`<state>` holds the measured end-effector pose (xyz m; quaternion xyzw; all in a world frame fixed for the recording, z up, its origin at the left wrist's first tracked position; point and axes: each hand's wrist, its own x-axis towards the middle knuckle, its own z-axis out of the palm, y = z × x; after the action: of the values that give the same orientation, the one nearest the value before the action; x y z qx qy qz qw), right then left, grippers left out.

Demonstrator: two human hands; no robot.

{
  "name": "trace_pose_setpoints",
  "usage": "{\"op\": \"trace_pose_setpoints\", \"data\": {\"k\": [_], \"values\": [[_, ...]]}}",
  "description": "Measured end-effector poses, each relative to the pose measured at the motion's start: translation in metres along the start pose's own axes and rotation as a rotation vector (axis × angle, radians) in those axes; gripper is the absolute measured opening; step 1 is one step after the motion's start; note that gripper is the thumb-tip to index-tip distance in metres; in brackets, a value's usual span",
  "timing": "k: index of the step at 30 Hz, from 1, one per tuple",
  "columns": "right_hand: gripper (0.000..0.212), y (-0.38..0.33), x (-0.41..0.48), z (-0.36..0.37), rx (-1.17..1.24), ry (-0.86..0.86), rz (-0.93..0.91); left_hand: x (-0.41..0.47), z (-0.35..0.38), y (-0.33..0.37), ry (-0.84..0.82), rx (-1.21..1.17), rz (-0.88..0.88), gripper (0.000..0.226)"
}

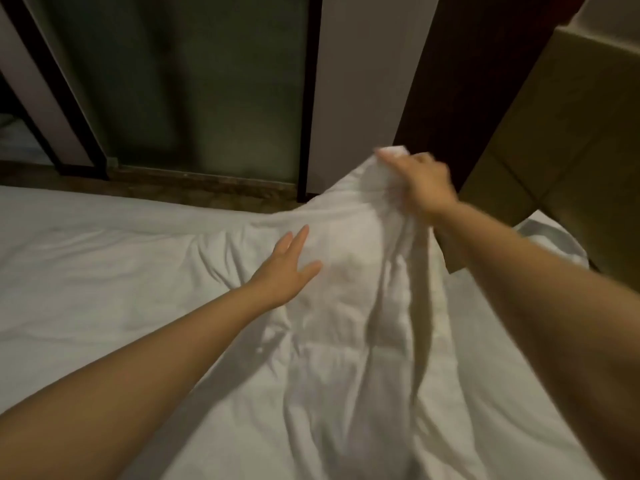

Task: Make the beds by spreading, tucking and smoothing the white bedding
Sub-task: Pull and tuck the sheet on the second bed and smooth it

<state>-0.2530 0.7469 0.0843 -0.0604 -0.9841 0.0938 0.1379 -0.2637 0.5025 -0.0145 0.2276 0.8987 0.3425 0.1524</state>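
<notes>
A white duvet covers the bed and fills the lower part of the view, wrinkled in the middle. My right hand grips a bunched corner of the duvet and holds it lifted above the bed near the far right corner. The raised cloth hangs in folds below that hand. My left hand lies with straight, spread fingers against the lifted slope of the duvet, left of the folds.
An olive padded headboard rises at the right. Beyond the bed's far edge runs a strip of floor, then a dark glass door in a black frame and a white wall panel.
</notes>
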Motion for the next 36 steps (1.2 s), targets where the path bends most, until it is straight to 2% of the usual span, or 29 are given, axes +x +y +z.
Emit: {"op": "trace_pose_setpoints", "data": {"k": [2, 3, 5, 7, 11, 13, 20, 25, 30, 36], "values": [[0.070, 0.043, 0.014, -0.003, -0.138, -0.093, 0.301, 0.012, 0.004, 0.005, 0.036, 0.019, 0.004, 0.068], [0.073, 0.056, 0.013, 0.004, -0.196, -0.102, 0.394, 0.016, 0.007, 0.004, 0.036, 0.040, -0.001, 0.067], [0.071, 0.073, 0.004, 0.028, -0.256, -0.035, 0.449, 0.021, 0.014, -0.006, 0.000, 0.094, -0.043, 0.067], [0.063, 0.078, -0.010, 0.052, -0.279, -0.044, 0.406, 0.023, 0.022, -0.020, -0.049, 0.142, -0.080, 0.068], [0.059, 0.060, -0.053, 0.101, -0.349, -0.260, 0.369, 0.018, 0.033, -0.037, -0.116, 0.203, -0.127, 0.069], [0.058, 0.041, -0.070, 0.118, -0.352, -0.307, 0.307, 0.011, 0.032, -0.039, -0.118, 0.240, -0.116, 0.069], [0.056, -0.056, -0.107, 0.125, -0.249, -0.291, 0.106, -0.038, 0.005, -0.039, -0.061, 0.321, -0.125, 0.068], [0.052, -0.139, -0.116, 0.100, -0.119, -0.230, 0.020, -0.106, -0.029, -0.049, 0.008, 0.428, -0.213, 0.067], [0.049, -0.215, -0.134, 0.093, -0.022, -0.177, -0.102, -0.182, -0.079, -0.078, 0.065, 0.540, -0.323, 0.066], [0.050, -0.295, -0.160, 0.103, 0.028, -0.221, -0.142, -0.254, -0.147, -0.128, 0.121, 0.612, -0.432, 0.064]]}}
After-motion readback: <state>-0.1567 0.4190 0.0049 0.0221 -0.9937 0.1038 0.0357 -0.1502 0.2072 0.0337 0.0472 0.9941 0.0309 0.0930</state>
